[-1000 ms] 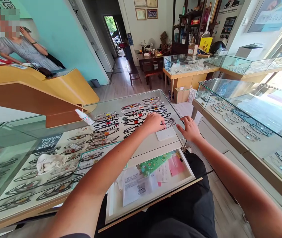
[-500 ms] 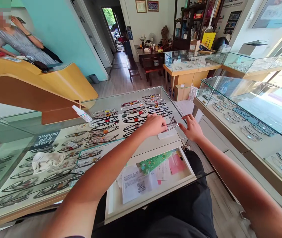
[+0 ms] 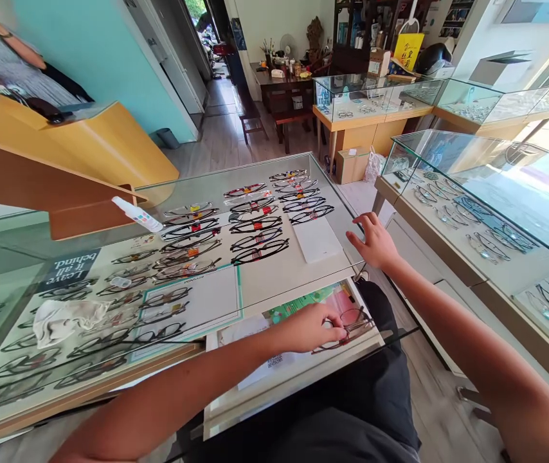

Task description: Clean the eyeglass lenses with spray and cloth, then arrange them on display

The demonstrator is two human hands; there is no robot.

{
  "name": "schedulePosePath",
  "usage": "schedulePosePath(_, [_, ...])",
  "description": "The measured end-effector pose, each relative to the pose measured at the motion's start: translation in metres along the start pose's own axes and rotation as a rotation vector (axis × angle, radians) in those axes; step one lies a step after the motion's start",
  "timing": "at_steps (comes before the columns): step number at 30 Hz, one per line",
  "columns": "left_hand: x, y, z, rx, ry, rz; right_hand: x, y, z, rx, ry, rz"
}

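Observation:
My left hand (image 3: 310,329) is closed on a pair of dark-rimmed glasses (image 3: 351,321), held low over the pulled-out drawer (image 3: 236,404) with papers in it. My right hand (image 3: 373,243) hovers open, fingers spread, at the right end of the glass display case (image 3: 337,202). Inside the case lie rows of several glasses frames (image 3: 255,225) and a bare white card (image 3: 317,241) where a frame sat.
A white cloth (image 3: 62,318) and a small spray bottle (image 3: 137,214) rest on the case top at the left. More glass counters with glasses (image 3: 472,218) stand to the right. A person (image 3: 9,61) stands behind the yellow counter at the far left.
My left hand lifted a pair of glasses off the white card in the case and drew it back and down over the open drawer. My right hand stayed near the case's right end.

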State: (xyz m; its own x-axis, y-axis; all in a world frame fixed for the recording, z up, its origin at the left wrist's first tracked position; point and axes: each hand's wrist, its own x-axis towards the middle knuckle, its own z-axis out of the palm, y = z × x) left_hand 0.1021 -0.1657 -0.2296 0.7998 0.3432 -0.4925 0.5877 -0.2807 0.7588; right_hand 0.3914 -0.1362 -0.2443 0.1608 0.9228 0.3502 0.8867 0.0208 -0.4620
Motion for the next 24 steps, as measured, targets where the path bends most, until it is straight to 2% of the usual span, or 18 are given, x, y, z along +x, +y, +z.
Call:
schedulePosePath(2, [0.024, -0.023, 0.010, 0.109, 0.144, -0.010, 0.000, 0.000, 0.000, 0.003, -0.001, 0.007])
schedulePosePath(3, [0.038, -0.034, 0.011, 0.206, 0.249, 0.018, 0.000, -0.001, 0.000, 0.002, 0.000, 0.010])
schedulePosePath(5, [0.066, -0.054, 0.007, 0.286, 0.373, 0.004, 0.000, -0.002, -0.001, -0.001, 0.002, 0.014])
schedulePosePath(7, [0.092, -0.069, -0.004, 0.360, 0.493, -0.025, -0.001, -0.003, -0.001, -0.005, 0.001, 0.017])
schedulePosePath(11, [0.136, -0.089, -0.037, 0.493, 0.647, -0.036, -0.001, -0.007, -0.002, -0.012, -0.005, 0.026])
schedulePosePath(17, [0.185, -0.099, -0.075, 0.616, 0.741, 0.009, -0.001, -0.009, -0.003, -0.021, -0.013, 0.013])
schedulePosePath(24, [0.211, -0.108, -0.079, 0.652, 0.714, 0.008, -0.001, -0.012, -0.005, -0.007, -0.017, 0.004])
